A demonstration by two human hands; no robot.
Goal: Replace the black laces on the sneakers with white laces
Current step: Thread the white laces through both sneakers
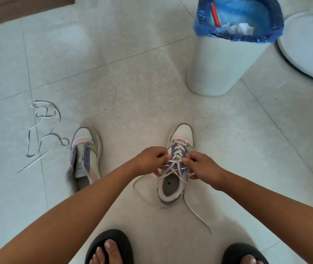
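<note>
Two white sneakers with purple and pink trim stand on the tiled floor, toes pointing away. The right sneaker (180, 136) carries a white lace (177, 149) crossed through most of its eyelets, its loose ends trailing on the floor by the heel. My left hand (150, 160) and my right hand (202, 167) each pinch a strand of that lace at the upper eyelets. The left sneaker (86, 157) has no lace and its tongue is exposed. A second loose white lace (43, 130) lies tangled on the floor to its left. No black lace is visible.
A white waste bin (220, 60) with a blue liner stands behind the right sneaker. A round white object (308, 44) lies at far right. A brown panel (18, 8) sits at top left. My feet in black slippers (109, 248) are at the bottom edge.
</note>
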